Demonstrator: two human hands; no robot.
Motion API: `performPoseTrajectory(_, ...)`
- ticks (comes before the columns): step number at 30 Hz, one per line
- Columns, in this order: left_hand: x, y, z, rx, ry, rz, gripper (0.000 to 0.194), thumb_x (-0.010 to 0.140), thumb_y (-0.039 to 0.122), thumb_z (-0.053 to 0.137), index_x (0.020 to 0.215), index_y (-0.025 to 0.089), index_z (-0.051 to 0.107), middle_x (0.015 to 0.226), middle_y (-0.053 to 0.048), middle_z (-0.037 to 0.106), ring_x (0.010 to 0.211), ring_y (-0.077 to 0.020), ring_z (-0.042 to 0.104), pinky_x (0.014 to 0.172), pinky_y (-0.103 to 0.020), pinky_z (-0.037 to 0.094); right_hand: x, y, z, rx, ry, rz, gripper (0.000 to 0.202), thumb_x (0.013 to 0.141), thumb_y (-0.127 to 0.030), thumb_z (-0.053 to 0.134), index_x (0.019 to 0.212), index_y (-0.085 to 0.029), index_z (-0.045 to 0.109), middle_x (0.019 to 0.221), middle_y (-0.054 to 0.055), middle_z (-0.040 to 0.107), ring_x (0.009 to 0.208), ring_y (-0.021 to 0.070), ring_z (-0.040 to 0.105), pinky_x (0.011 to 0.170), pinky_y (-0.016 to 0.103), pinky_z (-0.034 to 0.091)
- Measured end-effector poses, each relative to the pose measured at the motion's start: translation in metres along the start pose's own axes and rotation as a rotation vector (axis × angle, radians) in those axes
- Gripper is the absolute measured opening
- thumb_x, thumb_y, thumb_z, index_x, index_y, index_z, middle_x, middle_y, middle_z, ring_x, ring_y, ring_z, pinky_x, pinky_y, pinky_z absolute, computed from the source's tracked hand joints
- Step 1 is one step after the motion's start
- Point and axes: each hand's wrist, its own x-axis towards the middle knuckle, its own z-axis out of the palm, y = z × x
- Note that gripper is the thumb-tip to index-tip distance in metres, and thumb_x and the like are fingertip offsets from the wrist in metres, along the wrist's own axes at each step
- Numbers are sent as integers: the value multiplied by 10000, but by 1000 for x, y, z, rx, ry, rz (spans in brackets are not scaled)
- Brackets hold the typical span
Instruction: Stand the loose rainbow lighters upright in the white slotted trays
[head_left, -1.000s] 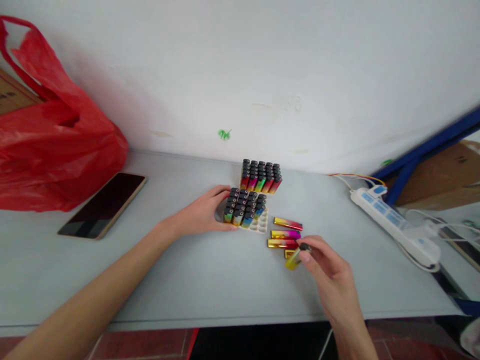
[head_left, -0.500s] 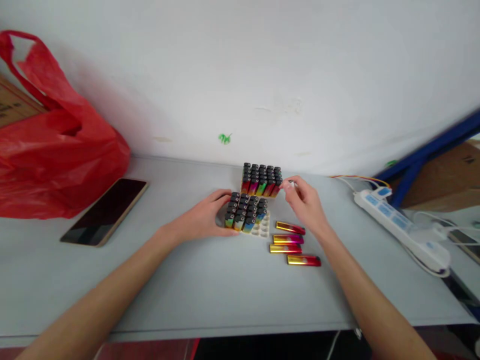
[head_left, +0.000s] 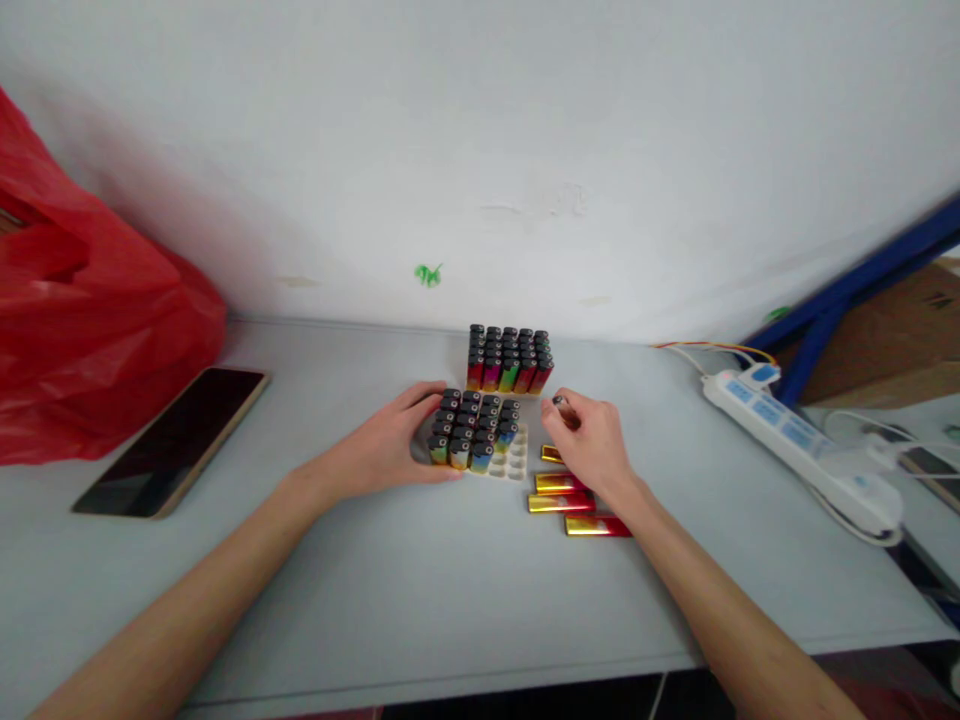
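Lighters with black tops [head_left: 461, 432] stand upright in rows in a white tray [head_left: 517, 455], whose right-hand holes show bare. My left hand [head_left: 397, 440] grips this tray from the left, thumb along the front and fingers round the back. My right hand [head_left: 592, 440] is closed on a lighter [head_left: 559, 400], its dark top showing at the fingertips and its body mostly hidden. Below that hand, several red-and-gold lighters [head_left: 559, 503] lie flat on the table, partly covered by the hand and wrist. Behind the tray stands a full block of upright lighters [head_left: 510, 360].
A dark-screened phone [head_left: 172, 440] lies at left beside a red plastic bag [head_left: 90, 320]. On the right are a white power strip [head_left: 795, 450] with cables, a blue metal frame [head_left: 825, 340] and a cardboard box [head_left: 885, 350]. A white wall [head_left: 480, 150] borders the grey table [head_left: 420, 590].
My right hand has come away from the back block, toward me and nearer the front tray, with a lighter top now visible in it. My left hand stays on the tray; the view has shifted slightly.
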Motion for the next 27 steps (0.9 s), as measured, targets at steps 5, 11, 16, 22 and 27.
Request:
performPoseTrajectory(5, 1, 0, 0, 25, -7, -21, 762, 760, 662, 921, 1344, 216, 722, 1594, -160, 633, 1447, -415, 659, 1294, -530, 530, -2, -1, 3, 3, -23, -10, 375, 973, -420, 559, 674, -280, 382, 528, -69, 406, 512, 129, 346, 565, 289, 312)
performPoseTrajectory(11, 1, 0, 0, 35, -22, -33, 811, 761, 665, 913, 1395, 212, 687, 1620, -163, 613, 1474, -414, 636, 1323, -490, 496, -2, -5, 1, 10, 4, -11, 501, 1020, -523, 553, 638, -280, 340, 516, -73, 366, 518, 121, 298, 561, 291, 300)
performPoseTrajectory(16, 1, 2, -2, 29, -17, -41, 821, 755, 667, 916, 1391, 198, 693, 1615, -179, 617, 1471, -422, 642, 1315, -485, 506, -2, -3, -3, 20, 17, 8, 348, 965, -417, 553, 679, -273, 416, 528, -81, 383, 512, 119, 318, 560, 289, 288)
performPoseTrajectory(22, 2, 2, -1, 30, -27, -43, 820, 751, 681, 916, 1389, 223, 684, 1619, -169, 609, 1476, -416, 635, 1332, -486, 489, -5, -4, -3, 82, 25, 28, 279, 1034, -457, 571, 834, -268, 524, 571, -88, 462, 524, 133, 392, 582, 282, 334)
performPoseTrajectory(27, 0, -3, 1, 12, -21, -25, 849, 772, 685, 918, 1419, 191, 676, 1645, -186, 581, 1494, -413, 617, 1355, -533, 450, -8, -5, -7, 112, -11, -3, 296, 1128, -520, 532, 1004, -255, 579, 719, -40, 613, 629, 166, 553, 663, 299, 416)
